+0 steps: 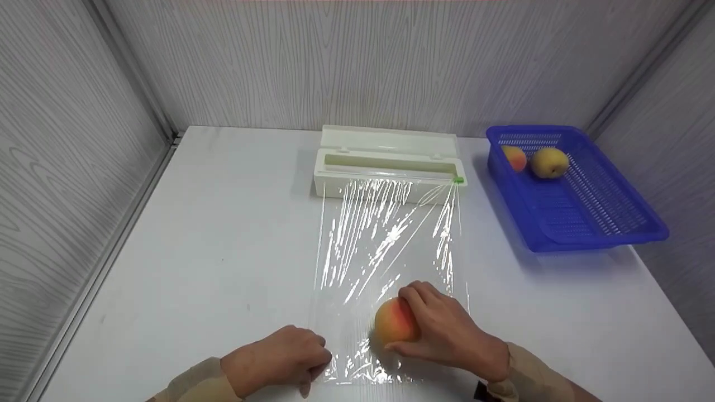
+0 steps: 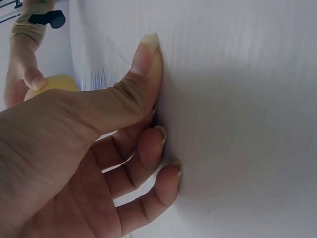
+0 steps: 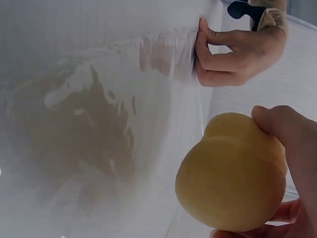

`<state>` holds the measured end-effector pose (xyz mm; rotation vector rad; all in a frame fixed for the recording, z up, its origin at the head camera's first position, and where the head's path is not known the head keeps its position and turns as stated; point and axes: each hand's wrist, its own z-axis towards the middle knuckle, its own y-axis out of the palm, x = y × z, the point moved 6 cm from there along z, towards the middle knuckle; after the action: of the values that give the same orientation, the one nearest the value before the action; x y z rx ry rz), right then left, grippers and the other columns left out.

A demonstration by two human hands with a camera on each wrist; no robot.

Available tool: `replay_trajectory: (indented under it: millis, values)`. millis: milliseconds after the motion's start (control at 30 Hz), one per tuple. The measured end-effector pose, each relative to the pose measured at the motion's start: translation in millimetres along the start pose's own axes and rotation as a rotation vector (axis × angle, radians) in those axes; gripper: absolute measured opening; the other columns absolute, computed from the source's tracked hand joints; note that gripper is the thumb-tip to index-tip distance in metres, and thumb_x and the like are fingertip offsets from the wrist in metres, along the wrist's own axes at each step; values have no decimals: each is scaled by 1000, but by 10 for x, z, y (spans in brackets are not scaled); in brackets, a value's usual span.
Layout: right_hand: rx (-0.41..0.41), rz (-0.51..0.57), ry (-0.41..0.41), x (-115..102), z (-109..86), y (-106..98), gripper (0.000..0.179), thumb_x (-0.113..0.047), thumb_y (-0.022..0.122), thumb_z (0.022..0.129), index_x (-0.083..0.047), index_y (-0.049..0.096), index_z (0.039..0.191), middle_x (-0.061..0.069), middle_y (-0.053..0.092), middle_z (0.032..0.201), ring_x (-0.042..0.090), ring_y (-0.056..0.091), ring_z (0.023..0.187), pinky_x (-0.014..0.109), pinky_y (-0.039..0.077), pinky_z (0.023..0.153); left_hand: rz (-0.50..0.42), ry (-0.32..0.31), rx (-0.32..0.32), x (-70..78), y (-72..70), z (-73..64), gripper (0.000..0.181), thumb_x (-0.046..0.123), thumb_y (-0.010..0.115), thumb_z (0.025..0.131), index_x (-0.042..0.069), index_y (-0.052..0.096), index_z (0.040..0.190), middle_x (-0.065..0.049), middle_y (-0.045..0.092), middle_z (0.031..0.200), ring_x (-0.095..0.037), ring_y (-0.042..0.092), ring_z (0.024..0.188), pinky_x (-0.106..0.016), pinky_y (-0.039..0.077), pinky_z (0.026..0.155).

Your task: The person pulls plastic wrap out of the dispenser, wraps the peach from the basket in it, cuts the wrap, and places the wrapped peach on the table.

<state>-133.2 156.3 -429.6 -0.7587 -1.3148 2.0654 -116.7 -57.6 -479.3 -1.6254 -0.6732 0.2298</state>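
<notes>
A sheet of clear plastic wrap (image 1: pixel 357 312) lies drawn out over the white table toward me, creased and shiny. My right hand (image 1: pixel 447 329) grips a yellow-and-red peach (image 1: pixel 394 324) from its right side, over the near part of the sheet. In the right wrist view the peach (image 3: pixel 228 178) shows its yellow, cleft side between thumb and fingers. At the sheet's near left corner, my left hand (image 1: pixel 287 354) pinches the wrap's edge close against the tabletop. Its thumb and curled fingertips (image 2: pixel 151 144) touch the surface in the left wrist view.
The wrap comes out of a white dispenser box (image 1: pixel 329 187) with its lid raised and a green slider (image 1: pixel 458 180) at the right end. At the back right stands a blue plastic basket (image 1: pixel 522 223) holding another peach (image 1: pixel 514 158) and a yellow fruit (image 1: pixel 550 163). Panels enclose the table.
</notes>
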Motion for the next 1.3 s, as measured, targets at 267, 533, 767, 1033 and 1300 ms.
replay_trajectory:
  millis: [267,533,767,1033,1300]
  values:
    - [-21,-79,35,-10,0,215,74,-76,70,70,-15,52,109,-3,52,95,9,51,80,25,51,60,-3,-29,-25,-4,18,30,37,25,92,52,20,57,62,10,45,60,-3,33,55,-18,28,49]
    - [-101,-54,108,3,-67,406,80,-73,74,66,-18,49,117,-3,49,100,10,51,82,25,49,60,15,-28,-13,11,19,-4,38,25,92,55,21,56,64,9,45,62,-4,34,55,-19,28,50]
    - [-189,38,147,9,-82,383,91,-76,72,67,-18,46,132,-1,52,108,12,56,87,28,52,59,42,-61,-36,47,12,-52,37,26,91,61,21,55,70,9,46,66,-6,37,55,-21,30,51]
    - [-321,286,166,303,-347,-29,69,-57,61,91,-17,40,143,3,58,126,12,61,93,29,53,71,27,-43,-19,130,-125,-149,24,29,78,83,16,57,85,6,51,69,-6,38,55,-20,37,53]
    - [-378,205,-166,77,-575,-37,19,-38,69,91,-20,62,92,-12,58,79,-5,45,68,7,38,60,217,67,284,325,-239,-10,37,53,70,85,19,55,80,7,46,69,-6,36,56,-18,21,45]
